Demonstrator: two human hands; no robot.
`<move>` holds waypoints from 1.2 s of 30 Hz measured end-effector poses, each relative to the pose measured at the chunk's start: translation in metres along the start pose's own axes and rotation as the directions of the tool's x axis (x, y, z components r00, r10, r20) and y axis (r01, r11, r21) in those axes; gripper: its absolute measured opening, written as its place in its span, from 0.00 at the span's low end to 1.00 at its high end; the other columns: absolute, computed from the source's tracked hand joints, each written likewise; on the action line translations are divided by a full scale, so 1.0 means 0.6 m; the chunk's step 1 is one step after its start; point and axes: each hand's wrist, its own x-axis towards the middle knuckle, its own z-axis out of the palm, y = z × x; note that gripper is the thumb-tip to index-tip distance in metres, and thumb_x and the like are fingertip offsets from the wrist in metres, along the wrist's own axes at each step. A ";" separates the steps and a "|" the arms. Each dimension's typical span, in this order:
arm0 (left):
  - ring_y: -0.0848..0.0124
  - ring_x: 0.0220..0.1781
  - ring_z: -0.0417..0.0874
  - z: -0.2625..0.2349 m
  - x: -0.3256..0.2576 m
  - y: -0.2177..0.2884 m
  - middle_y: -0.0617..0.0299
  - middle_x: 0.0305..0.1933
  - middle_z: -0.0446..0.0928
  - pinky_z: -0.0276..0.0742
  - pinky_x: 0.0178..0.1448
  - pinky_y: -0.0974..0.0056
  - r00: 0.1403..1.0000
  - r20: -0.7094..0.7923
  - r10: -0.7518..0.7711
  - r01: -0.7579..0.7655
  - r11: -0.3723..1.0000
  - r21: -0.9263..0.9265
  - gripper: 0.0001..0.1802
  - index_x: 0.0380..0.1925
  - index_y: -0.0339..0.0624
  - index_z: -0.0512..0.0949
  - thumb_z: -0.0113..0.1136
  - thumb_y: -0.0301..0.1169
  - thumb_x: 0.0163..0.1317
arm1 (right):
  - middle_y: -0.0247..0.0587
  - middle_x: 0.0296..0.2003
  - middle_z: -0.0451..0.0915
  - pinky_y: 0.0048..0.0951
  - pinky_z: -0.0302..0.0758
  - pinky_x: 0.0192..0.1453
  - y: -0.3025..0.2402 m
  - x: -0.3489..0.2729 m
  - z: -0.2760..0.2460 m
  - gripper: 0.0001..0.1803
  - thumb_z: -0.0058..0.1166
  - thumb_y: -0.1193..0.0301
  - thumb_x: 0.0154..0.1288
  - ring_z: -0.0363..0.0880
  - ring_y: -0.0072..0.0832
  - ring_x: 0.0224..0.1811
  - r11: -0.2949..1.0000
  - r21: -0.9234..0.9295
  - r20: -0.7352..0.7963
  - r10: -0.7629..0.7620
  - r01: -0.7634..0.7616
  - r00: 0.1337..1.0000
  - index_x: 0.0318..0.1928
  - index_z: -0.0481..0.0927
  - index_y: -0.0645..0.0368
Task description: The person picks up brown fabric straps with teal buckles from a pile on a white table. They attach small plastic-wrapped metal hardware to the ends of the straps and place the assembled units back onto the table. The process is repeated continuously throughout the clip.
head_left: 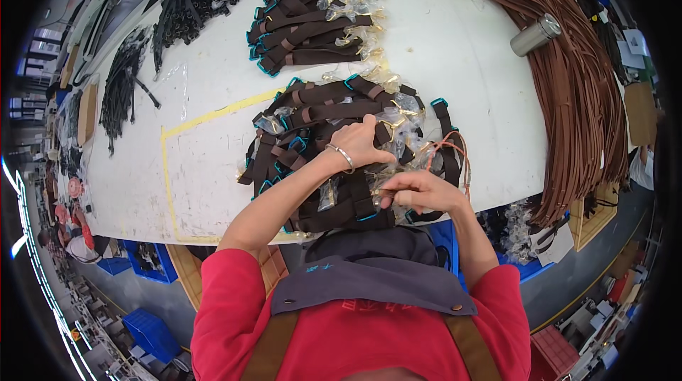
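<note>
Nearest me is the red shirt point(355, 331) with its grey apron bib point(376, 278) and brown shoulder straps point(273, 349); both forearms run up from it to the white table point(462, 47); I read the step as working one piece loose from the near heap of brown straps point(334, 132), teal-edged and mixed with small clear bags of gold fittings.

My left hand point(362, 143), silver bangle point(342, 156) at the wrist, lies flat on top of that heap, fingers spread and pressing, gripping nothing I can see; my right hand point(419, 191) sits just right of it at the near table edge, fingers pinched narrow on a small piece at the heap's near side; what piece exactly, cannot tell; a thin orange cord point(455, 147) loops beside that hand.

To do this well I would keep the left hand pressing so the heap does not slide, and draw with the right low and slow; the heap overhangs the near edge, so loose bags could drop off.

Room: open white table to the left inside the yellow tape outline point(167, 168); second strap heap point(305, 26) further off; black strap bundles point(124, 83) far left; long brown strips point(575, 83) crowd the right side, with a steel flask point(535, 34) beside them; so I would move leftward, not right.
</note>
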 end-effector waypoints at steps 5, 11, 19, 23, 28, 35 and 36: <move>0.49 0.29 0.77 -0.006 -0.039 0.001 0.45 0.24 0.74 0.72 0.34 0.54 0.993 0.059 0.105 -0.114 0.979 0.171 0.25 0.29 0.33 0.66 0.62 0.41 0.39 | 0.44 0.33 0.78 0.14 0.60 0.15 0.039 -0.027 -0.064 0.14 0.41 0.67 0.64 0.65 0.15 0.12 0.870 0.358 -0.323 -0.227 0.340 0.919 0.43 0.72 0.64; 0.64 0.31 0.81 -0.024 -0.077 -0.056 0.48 0.32 0.77 0.77 0.37 0.65 0.987 0.070 0.146 -0.005 0.460 -0.888 0.23 0.42 0.31 0.70 0.57 0.21 0.40 | 0.44 0.33 0.77 0.16 0.62 0.13 -0.026 0.068 -0.054 0.14 0.38 0.64 0.65 0.66 0.18 0.12 0.776 0.492 -0.486 -0.132 0.395 0.864 0.40 0.72 0.62; 0.65 0.23 0.79 -0.125 -0.104 -0.090 0.46 0.30 0.75 0.78 0.24 0.65 0.988 -0.102 -0.112 -0.099 0.037 -0.994 0.20 0.42 0.33 0.65 0.54 0.28 0.48 | 0.42 0.39 0.76 0.13 0.56 0.10 -0.037 0.144 -0.020 0.15 0.39 0.62 0.65 0.62 0.11 0.09 0.975 0.215 0.124 0.033 -0.059 0.992 0.40 0.71 0.61; 0.67 0.28 0.79 -0.129 -0.099 -0.087 0.47 0.31 0.75 0.77 0.24 0.66 0.985 -0.113 -0.132 -0.104 0.075 -0.992 0.19 0.41 0.34 0.66 0.56 0.27 0.47 | 0.40 0.39 0.75 0.12 0.57 0.11 -0.046 0.145 0.002 0.15 0.41 0.62 0.64 0.61 0.10 0.09 0.989 0.133 0.120 0.043 -0.059 0.992 0.40 0.71 0.63; 0.71 0.28 0.78 -0.138 -0.089 -0.079 0.52 0.32 0.76 0.74 0.23 0.71 0.980 -0.127 -0.151 -0.078 0.296 -0.952 0.23 0.46 0.35 0.66 0.55 0.25 0.47 | 0.35 0.35 0.74 0.16 0.62 0.14 -0.041 0.150 0.023 0.17 0.44 0.63 0.62 0.64 0.12 0.12 0.992 -0.122 0.086 -0.004 0.015 0.996 0.44 0.71 0.64; 0.73 0.22 0.77 -0.155 -0.101 -0.077 0.53 0.31 0.76 0.74 0.24 0.71 0.993 -0.061 -0.099 -0.026 0.322 -0.946 0.21 0.46 0.35 0.65 0.53 0.24 0.49 | 0.36 0.35 0.72 0.18 0.68 0.18 -0.048 0.121 0.022 0.18 0.45 0.65 0.61 0.70 0.16 0.16 0.981 -0.181 -0.084 -0.088 0.072 0.992 0.46 0.71 0.65; 0.73 0.21 0.77 -0.156 -0.101 -0.077 0.52 0.31 0.76 0.75 0.24 0.71 0.995 -0.055 -0.088 -0.024 0.318 -0.948 0.21 0.46 0.35 0.65 0.53 0.24 0.49 | 0.37 0.36 0.72 0.18 0.68 0.18 -0.046 0.120 0.016 0.18 0.45 0.65 0.61 0.70 0.16 0.16 0.995 -0.091 -0.124 -0.050 0.039 0.991 0.46 0.71 0.66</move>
